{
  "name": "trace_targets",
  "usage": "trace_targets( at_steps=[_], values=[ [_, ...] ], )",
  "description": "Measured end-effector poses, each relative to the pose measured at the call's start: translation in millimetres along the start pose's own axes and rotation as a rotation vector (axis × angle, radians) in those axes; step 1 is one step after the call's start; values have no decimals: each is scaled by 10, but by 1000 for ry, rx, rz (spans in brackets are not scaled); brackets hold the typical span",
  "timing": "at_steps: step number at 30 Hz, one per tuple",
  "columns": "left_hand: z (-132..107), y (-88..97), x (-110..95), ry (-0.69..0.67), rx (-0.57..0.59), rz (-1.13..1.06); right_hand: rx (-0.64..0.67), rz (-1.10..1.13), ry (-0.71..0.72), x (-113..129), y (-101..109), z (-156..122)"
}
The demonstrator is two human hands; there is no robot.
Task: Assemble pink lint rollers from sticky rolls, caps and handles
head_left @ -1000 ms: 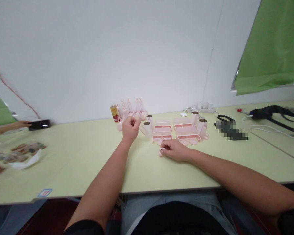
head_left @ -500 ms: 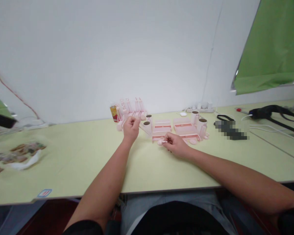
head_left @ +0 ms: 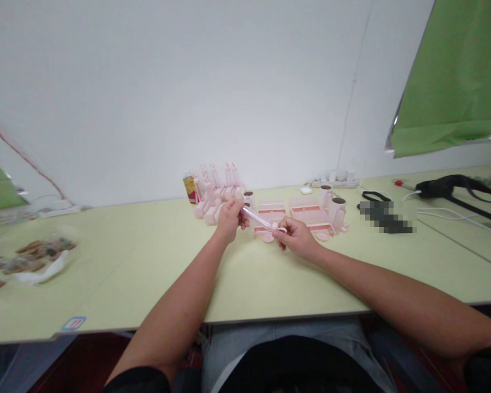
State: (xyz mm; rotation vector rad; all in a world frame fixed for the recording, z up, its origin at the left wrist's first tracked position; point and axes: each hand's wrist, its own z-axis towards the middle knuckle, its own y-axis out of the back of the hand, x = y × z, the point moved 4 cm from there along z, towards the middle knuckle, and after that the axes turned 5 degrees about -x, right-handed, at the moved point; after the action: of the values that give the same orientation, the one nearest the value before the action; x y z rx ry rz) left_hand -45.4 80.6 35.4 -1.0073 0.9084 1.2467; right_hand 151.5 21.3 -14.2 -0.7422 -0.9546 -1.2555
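My left hand [head_left: 231,219] is closed round the upper left end of a slim, clear pinkish tube [head_left: 257,217], which slants down to the right above the table. At its lower end, my right hand [head_left: 295,238] pinches a small pink ring-topped cap [head_left: 281,230]; whether the cap is seated on the tube I cannot tell. Left of and behind my left hand stand several pink pieces with rod-like tops [head_left: 230,177]. Below the tube lies a pink disc [head_left: 268,238], and a second pink disc [head_left: 322,237] is right of my right hand.
Pink trays [head_left: 306,212] and pink cups [head_left: 337,207] stand behind my hands. A yellow and red carton [head_left: 190,188] is by the wall. Far right are a power strip [head_left: 334,183], cables and a black strapped device [head_left: 454,188]. Bagged items [head_left: 41,255] lie far left.
My left hand has moved slightly right and down, bringing the clear tube between both hands. My right hand has turned a little, and its pink cap now meets the tube's end.
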Motion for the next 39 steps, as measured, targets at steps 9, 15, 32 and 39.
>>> trace_targets(
  at_steps=[9, 15, 32, 39],
  values=[
    [-82, -52, -53, 149, 277, -30, -18, -76, 39, 106, 46, -31],
    [-167, -11, -160, 229, 485, -28, -29, -50, 54, 164, 158, 20],
    [-627, -526, -1, 267, 946, 436, 247, -167, -128, -9, 146, 55],
    [-590, -604, -82, -54, 937, 556, 347, -343, -128, -9, 134, 22]
  ],
)
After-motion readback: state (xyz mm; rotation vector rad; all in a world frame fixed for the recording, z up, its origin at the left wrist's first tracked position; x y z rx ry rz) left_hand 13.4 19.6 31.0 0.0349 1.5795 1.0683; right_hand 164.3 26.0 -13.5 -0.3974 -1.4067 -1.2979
